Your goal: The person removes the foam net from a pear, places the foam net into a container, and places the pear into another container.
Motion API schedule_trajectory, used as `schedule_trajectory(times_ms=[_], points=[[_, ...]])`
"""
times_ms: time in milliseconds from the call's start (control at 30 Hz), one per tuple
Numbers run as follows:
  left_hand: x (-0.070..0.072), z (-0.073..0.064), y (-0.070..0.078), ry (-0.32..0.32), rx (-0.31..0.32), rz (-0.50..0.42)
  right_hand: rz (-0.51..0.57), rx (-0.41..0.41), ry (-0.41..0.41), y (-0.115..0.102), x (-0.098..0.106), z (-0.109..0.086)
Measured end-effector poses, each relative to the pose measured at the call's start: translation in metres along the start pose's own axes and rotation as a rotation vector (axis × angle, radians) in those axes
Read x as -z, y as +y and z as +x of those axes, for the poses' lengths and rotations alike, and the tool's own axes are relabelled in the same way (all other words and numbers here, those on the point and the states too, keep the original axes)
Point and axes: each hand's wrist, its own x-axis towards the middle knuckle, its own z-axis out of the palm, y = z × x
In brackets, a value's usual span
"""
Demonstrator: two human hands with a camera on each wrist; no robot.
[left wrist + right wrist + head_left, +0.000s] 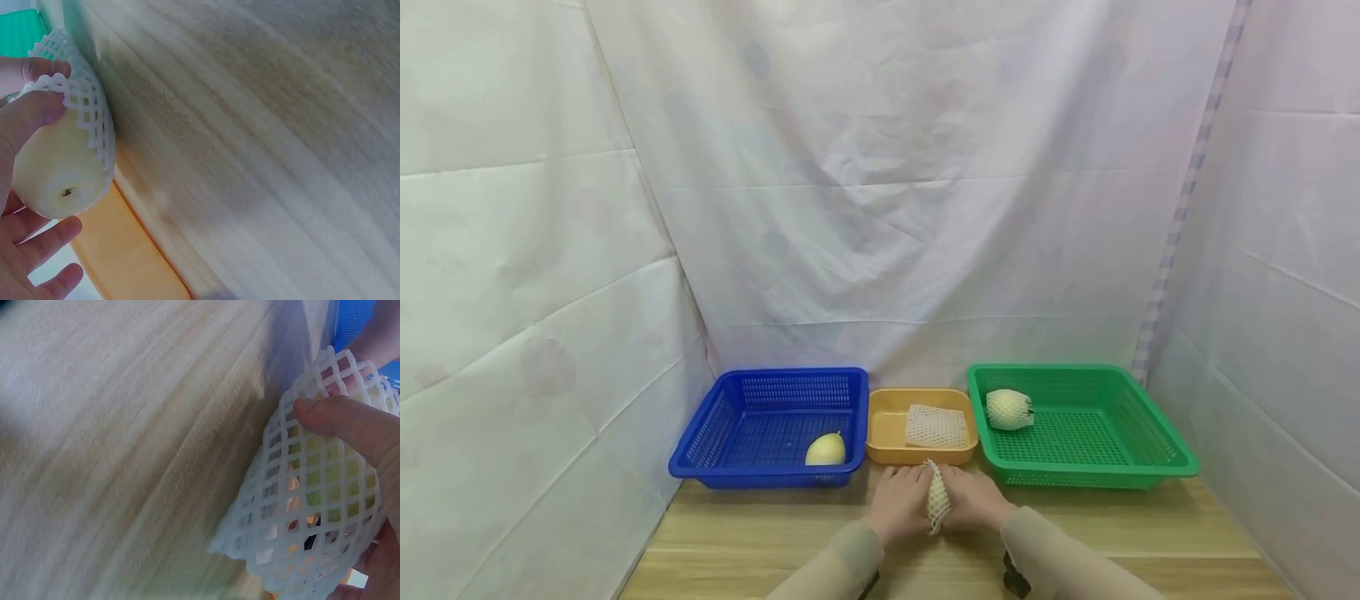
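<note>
Just in front of the orange tray, both hands hold a pale yellow pear [56, 165] partly inside a white foam net sleeve [312, 481]. My left hand [898, 504] grips the pear from the left. Its thumb lies at the net's rim, and some fingers are spread beneath the bare end of the fruit. From the right, my right hand [973, 500] grips the net sleeve with the pear inside, its thumb [337, 419] pressing on the mesh. Past the pear, the sleeve's other end hangs loose. In the head view the hands hide most of the pear.
A blue basket [767, 482] at left contains one bare pear [826, 450]. The orange tray [921, 457] in the middle has flat foam nets [936, 427]. In the green basket [1075, 479] at right lies a netted pear [1009, 409]. White cloth [880, 250] hangs behind the wooden table [760, 533].
</note>
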Motion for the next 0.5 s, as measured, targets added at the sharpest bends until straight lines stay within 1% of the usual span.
schedule_trajectory(times_ms=[100,300,500], points=[[0.001,0.001,-0.002,-0.001,-0.009,-0.010,0.000,0.008,0.003,0.001,0.004,-0.001],[0.003,0.003,-0.006,-0.036,0.002,-0.031,-0.002,0.019,0.007,0.002,0.013,-0.001],[0.005,0.001,-0.007,-0.017,-0.001,-0.023,-0.023,0.018,0.020,0.005,0.014,-0.002]])
